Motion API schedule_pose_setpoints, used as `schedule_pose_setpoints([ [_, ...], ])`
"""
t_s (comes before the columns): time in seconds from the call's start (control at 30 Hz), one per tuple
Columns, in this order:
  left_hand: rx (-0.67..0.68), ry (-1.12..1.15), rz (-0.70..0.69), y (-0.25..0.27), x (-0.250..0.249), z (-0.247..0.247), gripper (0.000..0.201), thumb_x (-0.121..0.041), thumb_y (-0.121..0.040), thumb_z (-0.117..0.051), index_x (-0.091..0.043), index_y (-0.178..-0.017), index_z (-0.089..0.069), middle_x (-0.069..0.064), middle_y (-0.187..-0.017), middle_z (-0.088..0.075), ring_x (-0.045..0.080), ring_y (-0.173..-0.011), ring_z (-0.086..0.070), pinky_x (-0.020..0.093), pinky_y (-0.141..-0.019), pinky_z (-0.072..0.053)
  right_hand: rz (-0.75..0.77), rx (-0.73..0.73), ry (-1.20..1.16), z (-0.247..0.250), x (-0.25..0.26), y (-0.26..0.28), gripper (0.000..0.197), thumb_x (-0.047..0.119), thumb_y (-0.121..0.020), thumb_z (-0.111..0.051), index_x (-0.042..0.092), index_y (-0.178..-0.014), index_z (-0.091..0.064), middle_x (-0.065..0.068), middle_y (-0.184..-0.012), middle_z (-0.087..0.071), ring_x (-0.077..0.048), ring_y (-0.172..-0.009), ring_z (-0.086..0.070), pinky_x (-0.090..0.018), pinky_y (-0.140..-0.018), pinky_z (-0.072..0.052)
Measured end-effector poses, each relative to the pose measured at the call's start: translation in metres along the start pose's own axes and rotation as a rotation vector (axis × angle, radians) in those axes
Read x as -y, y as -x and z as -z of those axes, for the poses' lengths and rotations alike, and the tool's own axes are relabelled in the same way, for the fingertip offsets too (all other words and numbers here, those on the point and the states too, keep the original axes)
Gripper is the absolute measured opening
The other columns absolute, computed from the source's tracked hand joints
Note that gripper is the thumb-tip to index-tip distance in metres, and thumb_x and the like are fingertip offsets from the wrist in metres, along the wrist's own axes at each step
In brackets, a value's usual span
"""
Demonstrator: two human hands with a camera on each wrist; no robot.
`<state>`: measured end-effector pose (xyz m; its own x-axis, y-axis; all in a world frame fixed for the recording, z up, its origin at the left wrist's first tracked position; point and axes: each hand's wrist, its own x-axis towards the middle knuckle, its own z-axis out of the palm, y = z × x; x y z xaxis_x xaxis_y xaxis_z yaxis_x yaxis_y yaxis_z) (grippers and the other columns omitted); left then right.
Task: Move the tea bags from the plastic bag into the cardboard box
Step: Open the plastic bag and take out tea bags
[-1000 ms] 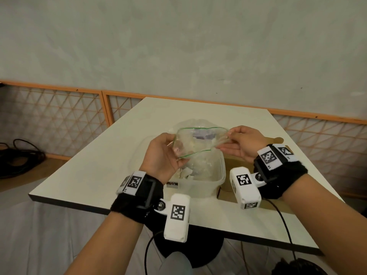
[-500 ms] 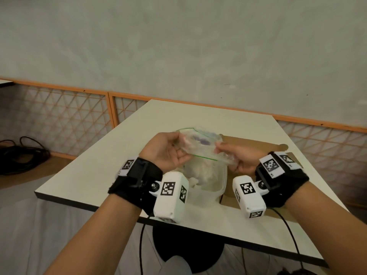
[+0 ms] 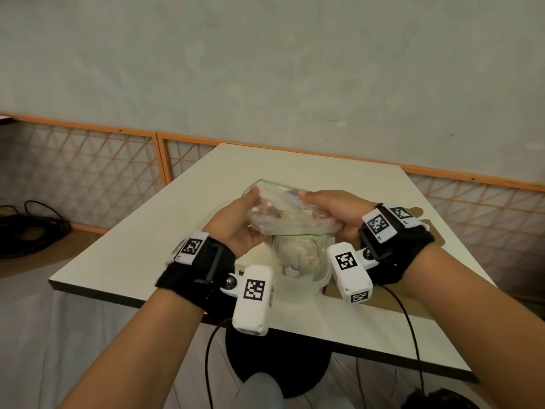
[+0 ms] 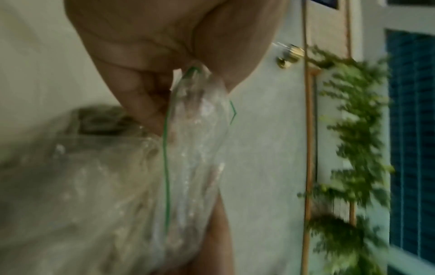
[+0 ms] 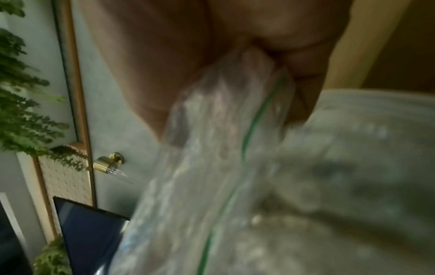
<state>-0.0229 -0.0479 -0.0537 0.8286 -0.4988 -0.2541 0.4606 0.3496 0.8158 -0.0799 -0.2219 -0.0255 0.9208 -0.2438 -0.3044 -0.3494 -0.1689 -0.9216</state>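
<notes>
Gripping the plastic bag [image 3: 290, 215] above the tea-bag-filled tub [image 3: 300, 261]: left hand [image 3: 236, 225], right hand [image 3: 336, 212].

One clear plastic zip bag with green seal line [image 3: 290, 215]. One translucent plastic tub [image 3: 320, 271]. One flat brown cardboard sheet [image 3: 424, 228]. One white rectangular table [image 3: 147, 249]. Two bare hands: left [image 3: 236, 228], right [image 3: 333, 212]. Pale tea bags [image 3: 298, 256] heaped in tub: number cannot be told.
</notes>
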Motion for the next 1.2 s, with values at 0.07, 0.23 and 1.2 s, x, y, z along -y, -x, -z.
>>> schedule_pose_setpoints([
  [0.07, 0.021, 0.144, 0.057, 0.004, -0.002, 0.005, 0.027, -0.033, -0.098, -0.048, -0.012, -0.083, -0.056, 0.005, -0.068, -0.064, 0.018, -0.065, -0.063, 0.028, -0.054, -0.057, 0.037, 0.107, 0.037, 0.005, 0.000, 0.003, 0.056, 0.034, -0.053, -0.082, 0.014, -0.101, -0.059, -0.012, -0.103, -0.059, -0.026, -0.090, -0.058, -0.042, -0.088, -0.048],
  [0.23, 0.094, 0.282, 0.045, 0.006, -0.003, 0.015, 0.029, -0.026, -0.100, -0.043, -0.003, -0.099, -0.061, 0.010, -0.078, -0.070, 0.019, -0.061, -0.070, 0.029, -0.054, -0.058, 0.001, 0.110, 0.364, 0.013, 0.014, 0.010, 0.023, 0.013, -0.081, -0.069, 0.014, -0.100, -0.056, -0.008, -0.093, -0.060, -0.019, -0.078, -0.061, -0.027, -0.070, -0.051],
  [1.2, 0.200, -0.250, 0.071, -0.012, 0.003, 0.026, 0.041, -0.037, -0.070, -0.076, -0.012, -0.101, -0.067, 0.012, -0.098, -0.058, 0.022, -0.089, -0.054, 0.026, -0.075, -0.046, -0.160, 0.183, 0.360, -0.023, 0.026, -0.021, 0.016, 0.025, -0.098, -0.043, 0.019, -0.106, -0.056, -0.002, -0.081, -0.058, -0.015, -0.059, -0.054, -0.019, -0.050, -0.044],
])
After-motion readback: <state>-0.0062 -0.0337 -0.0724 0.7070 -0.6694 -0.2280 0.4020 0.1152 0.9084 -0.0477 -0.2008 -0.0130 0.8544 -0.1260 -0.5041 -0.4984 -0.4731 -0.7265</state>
